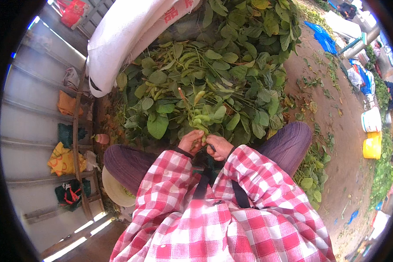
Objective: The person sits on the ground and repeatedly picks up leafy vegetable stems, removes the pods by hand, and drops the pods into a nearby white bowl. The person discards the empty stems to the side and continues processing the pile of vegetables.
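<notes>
My left hand point(190, 142) grips a stalk of a green bean plant point(201, 119), which looks like soybean. Plump green pods and one yellowing pod hang from it, and its bare cut stem points away from me. Close beside it, my right hand point(220, 147) is closed around a small dark tool point(212, 147), with its fingertips against the same plant. Fingers hide most of the tool, so its kind is unclear. Just beyond both hands lies a large heap of cut bean plants point(216, 72) with leaves and pods.
A white woven sack point(118, 42) leans over the heap's far left. A pale basin point(113, 188) sits by my left knee, below a sheet-metal wall point(36, 108) hung with bags. Rightward, a white bucket point(371, 119) and a yellow bucket point(372, 145) stand on the leaf-strewn dirt floor point(344, 157).
</notes>
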Tool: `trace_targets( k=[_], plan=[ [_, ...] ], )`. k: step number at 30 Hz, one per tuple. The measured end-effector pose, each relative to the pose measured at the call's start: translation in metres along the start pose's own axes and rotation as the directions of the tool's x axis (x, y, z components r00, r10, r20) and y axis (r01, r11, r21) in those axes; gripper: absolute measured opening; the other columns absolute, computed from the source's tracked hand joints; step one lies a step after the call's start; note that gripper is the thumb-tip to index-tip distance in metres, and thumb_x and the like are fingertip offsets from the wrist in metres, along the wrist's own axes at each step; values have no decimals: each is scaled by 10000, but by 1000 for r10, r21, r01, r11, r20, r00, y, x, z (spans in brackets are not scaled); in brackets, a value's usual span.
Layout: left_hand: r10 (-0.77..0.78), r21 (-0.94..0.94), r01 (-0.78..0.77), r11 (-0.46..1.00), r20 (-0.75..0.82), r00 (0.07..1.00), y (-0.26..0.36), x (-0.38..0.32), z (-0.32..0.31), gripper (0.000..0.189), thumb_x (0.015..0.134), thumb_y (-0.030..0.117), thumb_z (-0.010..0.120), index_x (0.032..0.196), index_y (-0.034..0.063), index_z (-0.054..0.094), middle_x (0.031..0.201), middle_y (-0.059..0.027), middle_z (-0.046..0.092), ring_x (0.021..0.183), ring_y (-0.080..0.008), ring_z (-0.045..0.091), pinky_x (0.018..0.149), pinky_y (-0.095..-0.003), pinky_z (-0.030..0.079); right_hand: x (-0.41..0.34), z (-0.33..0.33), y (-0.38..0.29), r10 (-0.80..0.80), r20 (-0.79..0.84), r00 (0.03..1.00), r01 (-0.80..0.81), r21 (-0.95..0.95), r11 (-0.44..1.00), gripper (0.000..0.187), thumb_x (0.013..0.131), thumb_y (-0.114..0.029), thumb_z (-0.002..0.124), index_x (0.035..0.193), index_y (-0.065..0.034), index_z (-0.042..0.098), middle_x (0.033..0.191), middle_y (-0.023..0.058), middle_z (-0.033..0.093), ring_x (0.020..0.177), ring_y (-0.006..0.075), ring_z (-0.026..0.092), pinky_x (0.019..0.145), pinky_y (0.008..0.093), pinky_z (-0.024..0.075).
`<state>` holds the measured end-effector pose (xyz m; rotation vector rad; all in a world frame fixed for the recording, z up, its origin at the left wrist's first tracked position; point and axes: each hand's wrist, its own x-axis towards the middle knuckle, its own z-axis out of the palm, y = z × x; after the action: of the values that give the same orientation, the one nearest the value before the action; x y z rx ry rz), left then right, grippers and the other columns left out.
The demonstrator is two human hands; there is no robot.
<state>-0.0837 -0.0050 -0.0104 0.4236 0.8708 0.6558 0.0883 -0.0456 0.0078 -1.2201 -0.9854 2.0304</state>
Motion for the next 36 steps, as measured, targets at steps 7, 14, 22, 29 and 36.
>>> trace_targets(
  k=[7, 14, 22, 29, 36],
  plan=[
    [62, 205, -49, 978, -55, 997, 1, -2, 6, 158, 834, 179, 663, 814, 61, 561, 634, -39, 563, 378, -51, 397, 326, -190, 228, -10, 11, -12, 180, -20, 983, -176, 129, 976, 254, 950, -318, 420, 1101, -132, 502, 592, 10, 461, 361, 55, 305, 312, 222, 202],
    [82, 188, -68, 980, -68, 994, -1, 0, 5, 138, 864, 191, 565, 868, 54, 573, 665, -55, 581, 387, -72, 413, 324, -195, 246, -3, 1, -7, 217, -43, 975, -203, 217, 955, 235, 947, -336, 455, 1013, -116, 503, 600, 18, 470, 339, 64, 270, 304, 229, 177],
    [-25, -36, 29, 999, 104, 994, 1, 4, -16, 215, 847, 156, 423, 935, 17, 560, 777, -84, 600, 615, -160, 579, 497, -236, 452, 15, 35, 8, -433, -407, 804, 131, -589, 798, 428, 817, -410, 614, 914, 5, 567, 662, 124, 589, 639, 224, 598, 652, 351, 466],
    [34, -106, -17, 994, 157, 987, 17, -10, -18, 221, 802, 227, 415, 747, 27, 494, 535, -64, 460, 321, -142, 312, 307, -277, 249, -15, 23, -29, -2, -117, 993, 11, 73, 997, 296, 874, -342, 597, 829, -52, 564, 631, 18, 510, 491, 62, 419, 418, 233, 310],
    [-14, -125, 44, 991, 233, 972, 31, -24, -5, 205, 713, 216, 417, 690, 17, 462, 519, -78, 406, 345, -155, 293, 332, -275, 240, -8, -6, -46, -287, -446, 848, 334, 29, 942, 235, 872, -246, 576, 946, -23, 566, 652, 30, 534, 500, 79, 451, 437, 230, 334]
  ],
)
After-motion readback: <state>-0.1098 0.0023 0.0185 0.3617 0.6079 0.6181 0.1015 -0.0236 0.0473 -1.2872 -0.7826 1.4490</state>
